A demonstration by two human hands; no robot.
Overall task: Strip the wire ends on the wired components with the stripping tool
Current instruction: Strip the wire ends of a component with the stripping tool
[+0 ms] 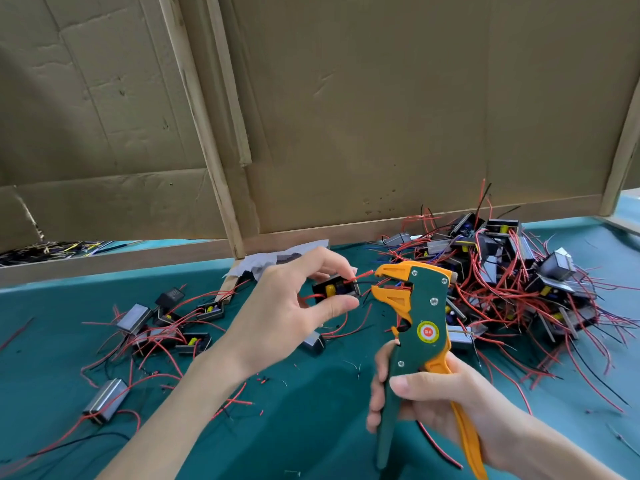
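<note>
My left hand (294, 306) pinches a small black wired component (334, 289) above the green table, its red and black wire ends pointing right. My right hand (426, 393) grips the handles of a green and orange stripping tool (415, 313), held upright. The tool's orange jaws (389, 284) are parted and face left, with the component's wire tips right at the jaw mouth. A large tangled pile of wired components (519, 282) lies at the right. A smaller group of components (166, 327) lies at the left.
A green cloth (311, 427) covers the table. Cardboard panels on wooden frames (381, 116) stand along the back. A crumpled white paper (277, 258) lies behind my left hand. Bits of cut insulation (263, 379) lie on the cloth.
</note>
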